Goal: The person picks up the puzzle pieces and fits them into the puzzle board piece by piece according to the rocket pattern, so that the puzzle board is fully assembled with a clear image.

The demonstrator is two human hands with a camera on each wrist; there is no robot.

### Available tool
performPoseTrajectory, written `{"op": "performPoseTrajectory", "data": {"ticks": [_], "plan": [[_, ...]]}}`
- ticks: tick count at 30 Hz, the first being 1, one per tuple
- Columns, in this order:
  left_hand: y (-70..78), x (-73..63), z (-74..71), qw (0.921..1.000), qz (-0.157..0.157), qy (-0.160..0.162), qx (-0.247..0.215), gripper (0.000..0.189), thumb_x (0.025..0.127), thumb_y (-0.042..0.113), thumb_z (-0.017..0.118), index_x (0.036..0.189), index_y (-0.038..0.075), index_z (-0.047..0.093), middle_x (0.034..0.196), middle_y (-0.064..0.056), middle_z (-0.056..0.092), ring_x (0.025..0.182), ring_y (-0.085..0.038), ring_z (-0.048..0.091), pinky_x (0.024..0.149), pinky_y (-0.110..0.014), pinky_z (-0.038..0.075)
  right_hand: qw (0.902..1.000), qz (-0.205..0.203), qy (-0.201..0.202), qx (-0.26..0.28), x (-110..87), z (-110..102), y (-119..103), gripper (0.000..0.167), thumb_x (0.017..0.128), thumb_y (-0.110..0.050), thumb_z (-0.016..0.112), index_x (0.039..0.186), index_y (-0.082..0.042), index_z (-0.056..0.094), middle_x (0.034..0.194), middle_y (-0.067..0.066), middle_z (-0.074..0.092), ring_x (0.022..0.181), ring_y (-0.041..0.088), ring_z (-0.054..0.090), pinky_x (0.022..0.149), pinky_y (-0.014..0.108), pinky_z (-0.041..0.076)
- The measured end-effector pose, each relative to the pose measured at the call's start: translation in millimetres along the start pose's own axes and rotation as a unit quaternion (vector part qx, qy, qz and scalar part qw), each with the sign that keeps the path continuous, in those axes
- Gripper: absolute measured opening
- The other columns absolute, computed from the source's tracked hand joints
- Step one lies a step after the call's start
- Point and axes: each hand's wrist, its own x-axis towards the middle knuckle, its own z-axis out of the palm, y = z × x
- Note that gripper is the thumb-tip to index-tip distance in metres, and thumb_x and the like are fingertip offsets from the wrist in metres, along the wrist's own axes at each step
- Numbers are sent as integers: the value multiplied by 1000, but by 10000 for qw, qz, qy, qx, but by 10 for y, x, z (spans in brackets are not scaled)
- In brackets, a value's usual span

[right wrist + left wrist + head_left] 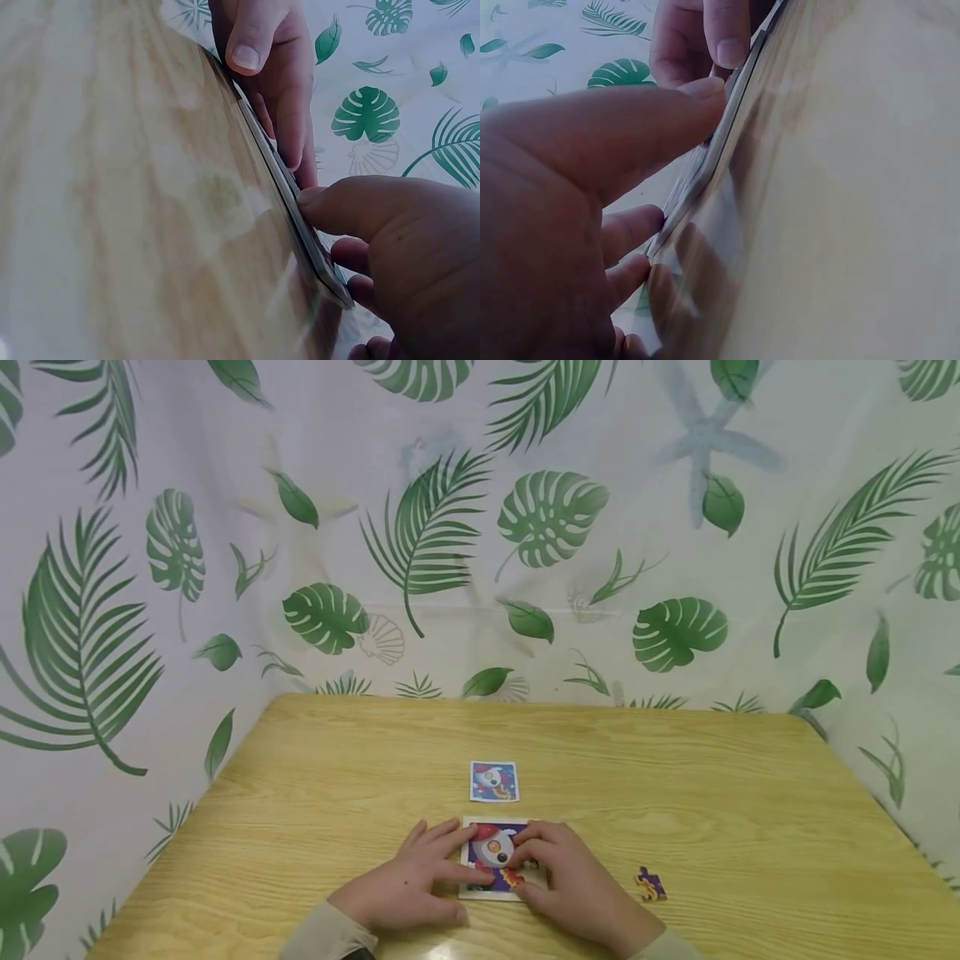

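A small jigsaw puzzle in a white-rimmed tray [474,820] lies near the table's front, showing a white and red rocket-like figure on purple. My left hand [420,883] rests over its left side, with outstretched fingers touching the picture and rim. The thumb [660,131] lies by the near edge in the left wrist view. From the right, my right hand [576,881] bends its fingers and thumb around a puzzle piece [512,877] with an orange flame, at the tray's lower right. Its thumb [345,206] touches the puzzle's surface in the right wrist view. The fingers hide the puzzle's right part.
A loose purple and orange puzzle piece [651,885] lies right of my right hand. Behind the tray is a small picture card [494,782] with a similar design. The wooden table [337,760] meets a leaf-printed curtain [450,652] at the back and sides.
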Motion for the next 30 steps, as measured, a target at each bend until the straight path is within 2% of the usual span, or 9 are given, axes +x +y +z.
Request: {"op": "performPoseTrajectory", "data": {"ticks": [7, 13, 18, 23, 27, 30], "plan": [[15, 4, -7, 10000, 18, -3, 2, 46, 95, 47, 64, 141, 42, 60, 168, 5, 17, 154, -32, 6, 117, -68, -3, 9999, -18, -44, 146, -5, -37, -17, 16, 86, -22, 80, 95, -33, 75, 122, -9, 59, 114, 13, 49, 103, 50, 46], [15, 11, 1, 9997, -11, 97, 223, 50, 93, 48, 67, 142, 42, 58, 168, 0, 19, 154, -32, 9, 117, -67, 0, 9999, -5, -43, 161, -12, -47, -34, 15, 87, -22, 80, 95, -33, 75, 123, -9, 59, 116, 14, 49, 104, 51, 45], [29, 14, 49, 9989, -291, 314, 172, 56, 89, 47, 71, 142, 43, 57, 168, -4, 18, 154, -28, 12, 120, -62, -1, 9996, -27, -59, 259, -23, -54, -60, 15, 88, -21, 80, 95, -33, 74, 123, -7, 58, 117, 16, 49, 104, 54, 44], [49, 44, 107, 9967, -567, 547, 217, 67, 87, 52, 72, 149, 38, 51, 168, -7, 17, 153, -28, 13, 121, -59, 0, 9993, 105, -148, 314, -17, -61, -58, 16, 88, -21, 79, 95, -34, 73, 124, -8, 58, 118, 17, 49, 105, 54, 43], [66, 67, 128, 9949, -810, 599, 94, 76, 85, 53, 74, 153, 37, 44, 169, -6, 14, 154, -28, 9, 121, -57, 0, 9988, 302, -197, 325, -17, -98, -6, 17, 89, -22, 77, 98, -36, 72, 128, -7, 56, 127, 22, 47, 110, 56, 39], [83, 79, 139, 9938, -901, 651, 81, 77, 85, 53, 73, 154, 38, 42, 169, -5, 14, 154, -28, 8, 122, -56, 1, 9985, 511, -82, 191, -38, -201, 60, 17, 90, -23, 76, 101, -34, 71, 133, -6, 54, 136, 28, 43, 112, 58, 35]]}}
